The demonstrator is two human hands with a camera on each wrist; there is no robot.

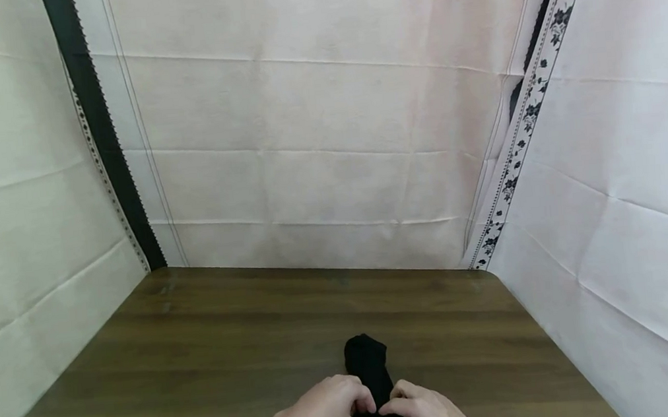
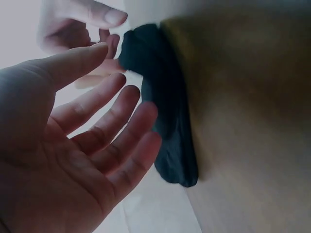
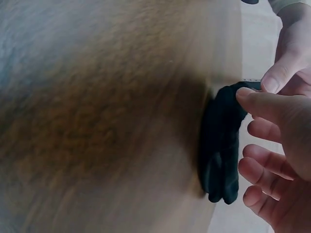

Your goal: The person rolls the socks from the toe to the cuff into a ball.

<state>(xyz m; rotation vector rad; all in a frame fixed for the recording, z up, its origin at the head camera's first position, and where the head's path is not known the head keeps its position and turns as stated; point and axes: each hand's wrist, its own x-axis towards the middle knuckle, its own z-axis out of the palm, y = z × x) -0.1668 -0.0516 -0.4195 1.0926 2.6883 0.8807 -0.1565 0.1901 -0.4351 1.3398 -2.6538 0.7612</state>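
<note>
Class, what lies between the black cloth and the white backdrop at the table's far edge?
Bare brown tabletop lies between the black cloth and the white backdrop, seen in the head view.

Landmark: black cloth bundle (image 1: 363, 355), lying low on the surface (image 1: 251, 348).
Near end: obstructed; left hand (image 1: 323, 413) on the left flank, right hand (image 1: 431, 413) on the right, fingertips almost meeting, only a slim gap between.
Far end: uncovered, free approach from above and from beyond; bare surface behind it up to the white back panel (image 1: 326, 116), a full-width barrier.
Left of bundle: widest lane, passable beyond the left hand, bounded by the left panel (image 1: 29, 195).
Right of bundle: narrower lane, passable past the right hand, bounded by the right panel (image 1: 620, 144).
</note>
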